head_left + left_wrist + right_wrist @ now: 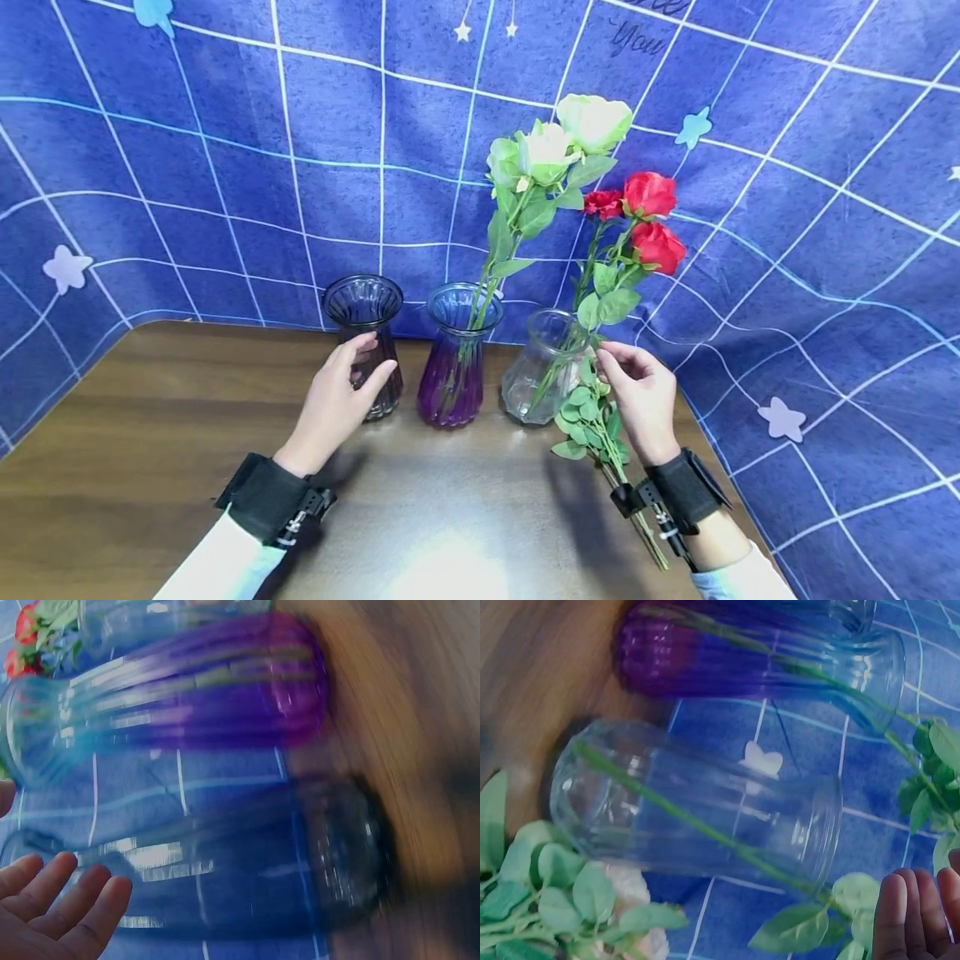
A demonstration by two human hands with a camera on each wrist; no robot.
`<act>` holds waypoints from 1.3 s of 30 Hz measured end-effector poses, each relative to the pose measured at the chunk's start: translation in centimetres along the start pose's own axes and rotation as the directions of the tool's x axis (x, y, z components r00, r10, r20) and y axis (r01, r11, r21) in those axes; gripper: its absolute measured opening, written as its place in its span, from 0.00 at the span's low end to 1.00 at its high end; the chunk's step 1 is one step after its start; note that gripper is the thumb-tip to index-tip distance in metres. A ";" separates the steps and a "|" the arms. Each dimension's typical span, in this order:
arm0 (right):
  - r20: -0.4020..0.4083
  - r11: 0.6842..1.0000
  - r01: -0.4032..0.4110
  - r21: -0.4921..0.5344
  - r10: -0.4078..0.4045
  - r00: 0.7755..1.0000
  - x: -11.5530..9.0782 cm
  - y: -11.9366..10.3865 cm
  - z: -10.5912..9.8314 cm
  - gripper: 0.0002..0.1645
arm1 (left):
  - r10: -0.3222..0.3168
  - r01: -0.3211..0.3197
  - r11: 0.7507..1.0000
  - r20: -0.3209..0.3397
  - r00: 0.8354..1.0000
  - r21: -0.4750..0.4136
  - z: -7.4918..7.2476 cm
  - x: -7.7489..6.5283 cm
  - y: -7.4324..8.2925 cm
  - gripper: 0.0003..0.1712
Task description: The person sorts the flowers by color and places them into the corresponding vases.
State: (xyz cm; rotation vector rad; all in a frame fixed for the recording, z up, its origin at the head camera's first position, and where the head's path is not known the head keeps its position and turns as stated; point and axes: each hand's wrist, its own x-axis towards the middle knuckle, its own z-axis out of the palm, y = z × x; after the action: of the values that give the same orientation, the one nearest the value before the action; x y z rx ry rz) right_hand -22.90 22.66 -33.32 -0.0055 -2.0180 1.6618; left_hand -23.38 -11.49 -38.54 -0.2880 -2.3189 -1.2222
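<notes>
My left hand [341,396] is beside the dark grey glass vase [363,300], its fingers loosely bent and apart from the thumb. Whether those fingertips touch the glass I cannot tell. The left wrist view shows the same fingers [94,907] in front of that vase's neck. My right hand [641,400] is just right of the clear glass vase [525,387], close to the leaves below the red roses [651,194]. Nothing shows between its nearly straight fingers [892,911] in the right wrist view. The red flowers' stems stand inside the clear vase.
Between these vases stands a blue-to-purple glass vase [450,383] holding white-green roses [596,125]. More leafy stems [592,421] lie on the wooden table [187,433], under the right hand and wrist. A blue cloth [337,192] with white lines hangs behind.
</notes>
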 end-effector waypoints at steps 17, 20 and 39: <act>-0.059 0.992 -0.115 -0.048 0.112 0.992 -0.6 2.3 -4.7 0.04 | -0.094 0.095 0.995 -0.048 0.994 0.033 -6.2 2.4 -3.1 0.32; -0.067 0.988 -0.120 -0.098 0.114 0.991 -0.7 2.6 -5.2 0.07 | -0.115 0.115 0.993 -0.009 0.993 0.004 -6.4 3.0 -3.3 0.35; 0.065 0.871 -0.235 -0.432 0.290 0.955 -1.2 8.8 -7.9 0.19 | -0.129 0.131 0.991 0.132 0.983 -0.010 -5.7 4.2 -4.4 0.42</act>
State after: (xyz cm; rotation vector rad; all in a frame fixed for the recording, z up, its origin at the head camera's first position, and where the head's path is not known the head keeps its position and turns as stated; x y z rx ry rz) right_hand -21.57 31.62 -40.97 -0.3509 -2.5347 1.3658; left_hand -26.88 -18.86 -36.83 -0.2320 -2.4735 -1.3242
